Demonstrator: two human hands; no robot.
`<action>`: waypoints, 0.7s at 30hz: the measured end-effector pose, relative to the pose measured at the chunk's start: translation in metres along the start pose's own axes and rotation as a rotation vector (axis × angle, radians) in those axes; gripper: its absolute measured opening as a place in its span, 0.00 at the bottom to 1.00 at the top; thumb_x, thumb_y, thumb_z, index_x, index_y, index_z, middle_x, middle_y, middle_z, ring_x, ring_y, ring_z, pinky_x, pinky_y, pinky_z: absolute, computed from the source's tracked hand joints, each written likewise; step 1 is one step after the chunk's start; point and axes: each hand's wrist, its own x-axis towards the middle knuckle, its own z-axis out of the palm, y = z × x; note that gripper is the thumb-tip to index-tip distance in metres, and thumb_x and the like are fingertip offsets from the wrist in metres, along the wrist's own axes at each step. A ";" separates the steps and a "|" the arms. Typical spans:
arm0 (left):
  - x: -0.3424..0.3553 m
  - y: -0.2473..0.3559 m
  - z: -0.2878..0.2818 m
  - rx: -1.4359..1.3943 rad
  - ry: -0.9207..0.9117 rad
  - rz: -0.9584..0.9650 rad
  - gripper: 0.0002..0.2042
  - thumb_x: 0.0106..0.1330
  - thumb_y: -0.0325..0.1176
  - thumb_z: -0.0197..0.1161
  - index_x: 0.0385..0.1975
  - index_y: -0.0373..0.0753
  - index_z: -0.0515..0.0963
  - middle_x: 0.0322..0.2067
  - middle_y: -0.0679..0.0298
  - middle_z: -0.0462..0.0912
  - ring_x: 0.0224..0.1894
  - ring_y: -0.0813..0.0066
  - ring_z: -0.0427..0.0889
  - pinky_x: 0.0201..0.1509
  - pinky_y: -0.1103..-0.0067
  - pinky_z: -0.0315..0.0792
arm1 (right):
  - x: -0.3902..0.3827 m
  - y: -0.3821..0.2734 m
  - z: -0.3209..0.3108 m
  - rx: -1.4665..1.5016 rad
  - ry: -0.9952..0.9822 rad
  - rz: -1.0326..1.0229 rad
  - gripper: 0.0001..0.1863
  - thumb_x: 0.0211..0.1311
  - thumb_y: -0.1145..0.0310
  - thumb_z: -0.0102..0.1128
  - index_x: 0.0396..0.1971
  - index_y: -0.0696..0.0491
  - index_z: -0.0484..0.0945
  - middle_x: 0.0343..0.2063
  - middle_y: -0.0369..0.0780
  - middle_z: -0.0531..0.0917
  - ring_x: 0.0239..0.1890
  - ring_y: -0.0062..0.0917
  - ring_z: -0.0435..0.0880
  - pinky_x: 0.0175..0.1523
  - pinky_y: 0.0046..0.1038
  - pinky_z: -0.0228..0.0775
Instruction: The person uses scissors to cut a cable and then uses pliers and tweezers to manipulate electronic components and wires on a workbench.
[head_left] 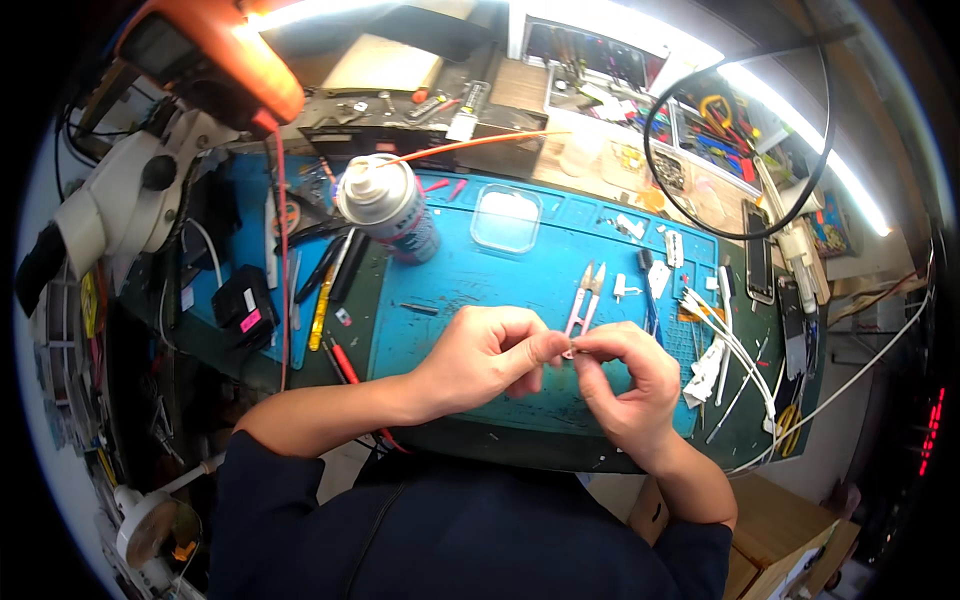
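Observation:
Above the blue work mat (470,280), my left hand (490,355) and my right hand (632,385) meet fingertip to fingertip. Both are closed in a pinch on something tiny between them, too small to make out. Just beyond the fingertips lies a pair of thread snips (585,298), blades pointing away from me; its near end is partly hidden by my hands. A clear square plastic dish (506,218) sits farther back on the mat. To its left stands a spray can (390,210) with a white cap and a long orange straw.
An orange multimeter (215,70) hangs at the upper left with a red lead. White cables (735,340), a blue brush (650,300) and a phone (759,250) lie on the right. At the left are a yellow knife (322,308), a black box (243,305) and red-black probes (345,362).

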 end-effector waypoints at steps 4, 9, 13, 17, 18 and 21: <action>-0.006 0.015 0.001 0.482 0.324 0.628 0.09 0.70 0.28 0.67 0.46 0.34 0.83 0.25 0.63 0.83 0.21 0.76 0.81 0.26 0.81 0.74 | -0.004 0.001 0.004 0.178 0.079 0.132 0.07 0.59 0.84 0.65 0.38 0.61 0.83 0.32 0.41 0.85 0.33 0.22 0.86 0.40 0.22 0.78; -0.036 0.038 -0.018 0.856 0.624 1.226 0.12 0.63 0.21 0.70 0.46 0.33 0.84 0.33 0.56 0.85 0.26 0.70 0.81 0.29 0.77 0.76 | -0.012 0.005 0.001 0.144 0.105 0.076 0.08 0.60 0.86 0.64 0.40 0.62 0.82 0.38 0.43 0.82 0.36 0.23 0.83 0.40 0.21 0.76; -0.079 0.024 -0.031 0.870 0.554 0.908 0.05 0.67 0.25 0.66 0.39 0.36 0.85 0.30 0.60 0.85 0.22 0.70 0.79 0.27 0.74 0.75 | -0.017 -0.002 0.004 0.212 0.065 0.101 0.07 0.63 0.86 0.61 0.40 0.63 0.82 0.37 0.42 0.82 0.34 0.21 0.84 0.39 0.20 0.75; -0.078 0.000 -0.054 0.773 0.909 0.824 0.13 0.69 0.28 0.66 0.50 0.36 0.77 0.45 0.57 0.83 0.45 0.62 0.83 0.49 0.73 0.78 | -0.019 -0.001 0.012 0.118 0.019 0.134 0.08 0.62 0.84 0.63 0.40 0.61 0.83 0.31 0.39 0.84 0.30 0.18 0.85 0.37 0.19 0.75; -0.074 0.001 -0.061 0.719 1.030 0.810 0.21 0.67 0.28 0.69 0.58 0.36 0.73 0.52 0.54 0.80 0.53 0.59 0.81 0.54 0.71 0.77 | -0.017 -0.003 0.015 0.100 -0.009 0.130 0.08 0.61 0.83 0.64 0.40 0.61 0.83 0.30 0.38 0.84 0.30 0.18 0.85 0.37 0.19 0.75; -0.058 0.003 -0.080 0.640 0.999 0.694 0.46 0.60 0.33 0.76 0.75 0.36 0.52 0.64 0.49 0.70 0.65 0.56 0.73 0.63 0.66 0.73 | -0.016 -0.009 0.019 0.015 -0.103 0.083 0.07 0.61 0.79 0.67 0.39 0.59 0.84 0.29 0.38 0.85 0.29 0.17 0.84 0.35 0.20 0.75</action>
